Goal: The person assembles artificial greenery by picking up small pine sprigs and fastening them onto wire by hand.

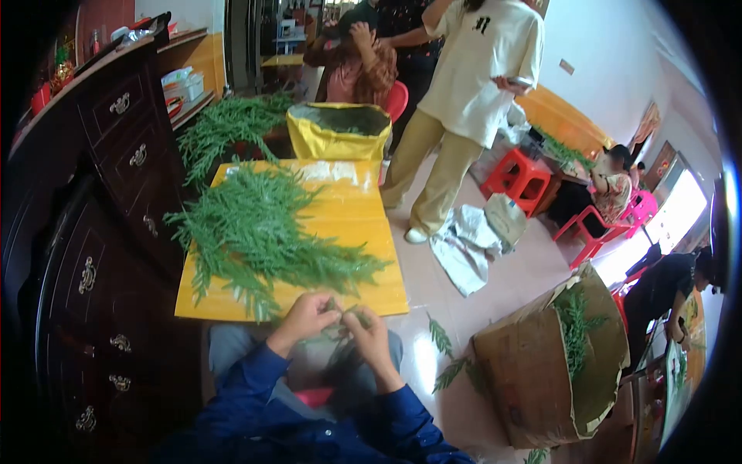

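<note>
Both my hands are close together over my lap, just past the near edge of a yellow board (363, 224). My left hand (307, 319) has its fingers pinched on a small green sprig (334, 331), which is partly blurred. The fingers of my right hand (369, 336) close on the same greenery from the other side. A large heap of green leafy sprigs (255, 224) lies on the board's left and middle, its tips reaching almost to my hands.
More sprigs (232, 127) and a yellow sack (340, 135) lie beyond the board. Dark drawers (116, 232) stand left. A cardboard box (533, 371) holding greenery is at right. A person (479, 85) stands ahead; others are near red stools (518, 179).
</note>
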{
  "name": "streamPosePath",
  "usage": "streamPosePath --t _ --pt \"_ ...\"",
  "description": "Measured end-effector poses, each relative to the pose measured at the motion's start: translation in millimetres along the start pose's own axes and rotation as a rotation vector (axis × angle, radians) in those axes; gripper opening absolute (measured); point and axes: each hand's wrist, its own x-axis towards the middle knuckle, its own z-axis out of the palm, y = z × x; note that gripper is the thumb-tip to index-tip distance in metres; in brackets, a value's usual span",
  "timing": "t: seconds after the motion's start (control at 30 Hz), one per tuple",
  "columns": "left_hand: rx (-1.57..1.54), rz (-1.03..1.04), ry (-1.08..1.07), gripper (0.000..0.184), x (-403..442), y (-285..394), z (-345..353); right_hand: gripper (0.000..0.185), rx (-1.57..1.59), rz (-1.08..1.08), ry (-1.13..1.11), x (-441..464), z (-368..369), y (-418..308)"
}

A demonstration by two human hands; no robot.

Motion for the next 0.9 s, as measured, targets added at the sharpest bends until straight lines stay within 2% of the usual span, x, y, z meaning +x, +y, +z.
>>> streamPosePath --t 0.4,0.5,0.7,0.9 --pt "0.074 0.121 0.035 0.006 4 -8 2 0.012 0.017 -0.033 0.031 -7 4 -21" --pt "-0.015 0.065 0.048 0.007 -4 11 6 0.014 -0.019 -0.070 0.013 -8 3 -20" --pt "0.010 0.109 0.040 0.003 -3 5 2 0.014 0.014 -0.031 0.010 -10 7 -22" --pt "-0.158 -0.003 0.074 0.006 -4 8 8 0.013 0.017 -0.044 0.045 -10 7 -22"
